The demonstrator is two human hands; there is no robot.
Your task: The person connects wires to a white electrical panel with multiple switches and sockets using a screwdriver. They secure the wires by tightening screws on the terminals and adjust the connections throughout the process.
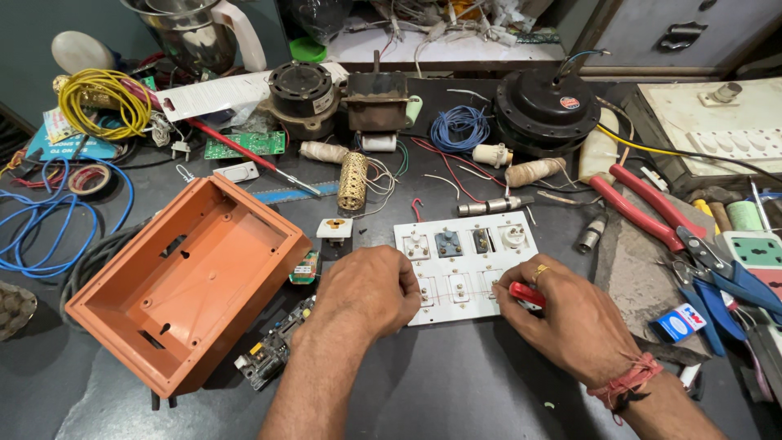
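two hands work at the near middle of the dark bench; the left hand (368, 292) is curled into a loose fist, knuckles up, pressing on the left edge of one white switch plate (464, 261), its fingertips hidden so i cannot tell whether they pinch anything; the right hand (562, 314) has thumb and fingers pinched together around one red-handled tool (528, 294), its tip at the plate's lower right edge; the plate lies flat between both hands, four fittings in its upper row, about three switch backs in the lower row, thin red wire across them; left of the hands one orange box (187, 281) lies tilted, open side up, nothing in it but moulded holes; one small circuit board (273, 349) peeks from under its near corner, touching it; bare bench in front of the hands, near edge out of view; to the right one red pliers (643, 210) and one blue cutter (725, 281) crowd that side, close beside the right wrist; further back, two thread spools (533, 172), one brass mesh cylinder (353, 181), one green board (244, 144); far back, three motors (546, 110), one blue wire coil (459, 128), one yellow wire coil (98, 102), one steel jug (195, 33); blue cable (49, 220) loops off the left edge.
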